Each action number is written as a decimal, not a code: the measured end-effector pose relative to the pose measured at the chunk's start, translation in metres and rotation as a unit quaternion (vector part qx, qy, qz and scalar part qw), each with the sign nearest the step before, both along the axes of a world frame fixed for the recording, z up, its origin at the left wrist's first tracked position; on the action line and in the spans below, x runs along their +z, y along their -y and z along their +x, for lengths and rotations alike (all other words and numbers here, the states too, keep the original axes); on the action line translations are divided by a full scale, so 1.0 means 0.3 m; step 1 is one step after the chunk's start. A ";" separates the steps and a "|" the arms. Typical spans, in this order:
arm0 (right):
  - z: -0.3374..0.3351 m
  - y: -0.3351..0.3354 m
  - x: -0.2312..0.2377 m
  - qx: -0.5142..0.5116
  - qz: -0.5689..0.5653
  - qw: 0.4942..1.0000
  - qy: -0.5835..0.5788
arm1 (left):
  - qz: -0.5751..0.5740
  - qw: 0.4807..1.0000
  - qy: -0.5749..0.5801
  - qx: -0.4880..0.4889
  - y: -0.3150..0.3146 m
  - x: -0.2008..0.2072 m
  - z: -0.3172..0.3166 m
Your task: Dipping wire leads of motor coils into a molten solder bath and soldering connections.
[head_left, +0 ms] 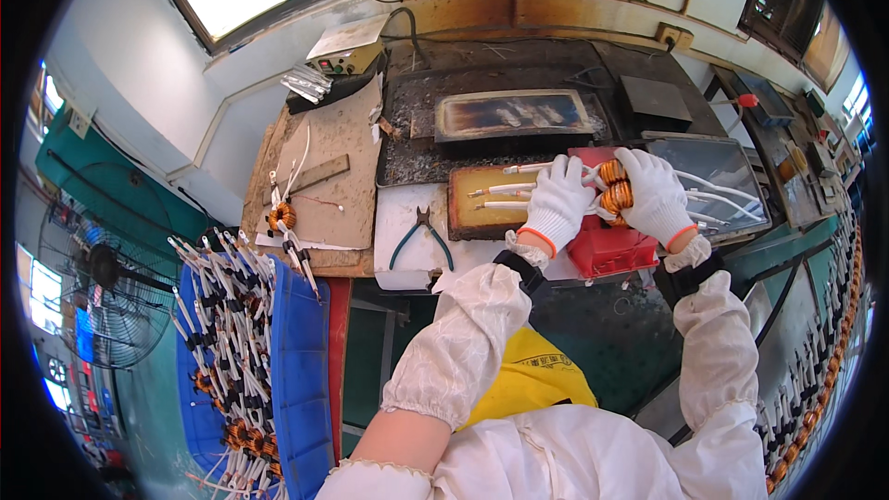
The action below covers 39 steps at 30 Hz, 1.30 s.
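Both my hands wear white knit gloves. My left hand point(559, 196) and my right hand point(656, 193) close on copper-wound coils point(613, 191) from either side. The coils sit together between the hands, over a red plastic box point(611, 250). White sleeved leads point(505, 191) with bare metal ends run out past my left hand, above a shallow tray of yellowish stuff point(468, 215). More white leads point(718, 194) stretch out beyond my right hand, over a grey metal tray point(741, 159). My gloves hide parts of the coils and the fingertips.
Behind the hands stands a scorched rectangular pot point(514, 117). Green-handled pliers point(421, 239) lie on a white board. Another leaded coil point(283, 216) rests on cardboard. A blue crate point(304, 361) at left is full of leaded coils. A fan point(102, 264) stands farther left.
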State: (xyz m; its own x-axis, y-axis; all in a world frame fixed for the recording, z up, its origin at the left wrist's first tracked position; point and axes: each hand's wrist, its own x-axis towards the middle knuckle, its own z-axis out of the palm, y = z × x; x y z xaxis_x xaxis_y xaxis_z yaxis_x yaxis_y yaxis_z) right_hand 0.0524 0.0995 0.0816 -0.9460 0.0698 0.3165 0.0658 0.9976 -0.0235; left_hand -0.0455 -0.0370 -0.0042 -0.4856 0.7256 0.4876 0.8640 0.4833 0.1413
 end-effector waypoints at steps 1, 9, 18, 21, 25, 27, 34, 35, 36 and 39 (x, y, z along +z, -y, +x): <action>0.008 -0.001 -0.001 0.000 0.000 1.000 -0.001 | 0.000 1.000 -0.001 0.000 -0.012 -0.001 -0.004; 0.030 -0.009 -0.026 -0.033 -0.044 0.998 -0.019 | 0.005 0.997 -0.062 -0.042 -0.016 0.007 -0.020; -0.015 0.003 -0.068 -0.129 -0.041 0.990 -0.040 | 0.067 0.983 -0.170 -0.023 -0.094 0.020 -0.083; -0.046 0.008 -0.068 -0.155 -0.037 0.987 -0.032 | 0.105 0.986 -0.130 -0.013 -0.127 0.010 -0.098; -0.082 -0.001 -0.077 -0.175 -0.030 0.983 -0.046 | 0.148 0.984 -0.095 -0.017 -0.170 -0.007 -0.126; -0.102 -0.005 -0.084 -0.181 -0.020 0.981 -0.065 | 0.160 0.984 -0.074 -0.026 -0.186 -0.020 -0.159; -0.178 -0.004 -0.077 -0.234 -0.018 0.972 -0.021 | 0.085 0.985 -0.122 -0.088 -0.217 -0.054 -0.261; -0.188 -0.004 -0.083 -0.238 -0.012 0.971 -0.020 | 0.083 0.984 -0.126 -0.091 -0.216 -0.059 -0.270; -0.191 -0.005 -0.079 -0.240 -0.010 0.971 -0.019 | 0.084 0.984 -0.125 -0.092 -0.221 -0.056 -0.274; -0.204 -0.003 -0.069 -0.256 -0.008 0.966 -0.008 | 0.050 0.989 -0.093 -0.099 -0.234 -0.054 -0.292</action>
State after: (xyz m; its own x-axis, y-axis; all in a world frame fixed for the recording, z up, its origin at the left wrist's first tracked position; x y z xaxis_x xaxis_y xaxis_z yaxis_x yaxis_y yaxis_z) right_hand -0.0089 0.1004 0.0610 -0.7807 0.5331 0.3261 0.5511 0.8333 -0.0430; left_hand -0.1332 0.0332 -0.0204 -0.2337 0.7418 0.6286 0.9559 0.2934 0.0092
